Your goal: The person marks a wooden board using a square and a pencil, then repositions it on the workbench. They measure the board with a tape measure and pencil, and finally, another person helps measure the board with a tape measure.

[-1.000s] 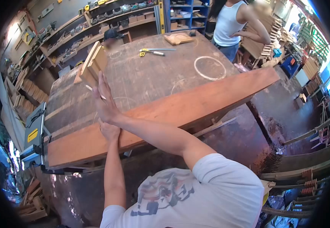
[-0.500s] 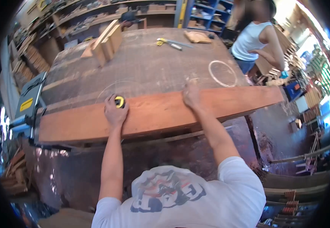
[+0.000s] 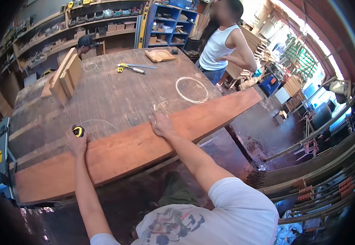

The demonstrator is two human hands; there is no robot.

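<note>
A long reddish-brown plank (image 3: 132,149) lies along the near edge of the wooden workbench (image 3: 116,92), its right end reaching past the bench. My left hand (image 3: 77,143) is closed around a black and yellow tape measure (image 3: 78,131) at the far edge of the plank. At the plank's far edge, near its middle, my right hand (image 3: 161,123) has its fingers curled round a thin, pale stick (image 3: 154,107) that points up from them. What kind of stick it is, I cannot tell. Chalk-like curved lines show on the bench top beyond both hands.
Farther back on the bench are a hand saw (image 3: 140,65), a yellow-handled tool (image 3: 121,67), a carved wooden piece (image 3: 160,55) and upright boards (image 3: 66,79). A person in a white sleeveless top (image 3: 222,45) stands at the far right corner. Another person's capped head (image 3: 85,44) shows behind the bench.
The view has turned and shifted, so bench and plank appear lower and more tilted. My left hand with the tape measure has moved to the plank's far edge; my right hand stays near its far edge.
</note>
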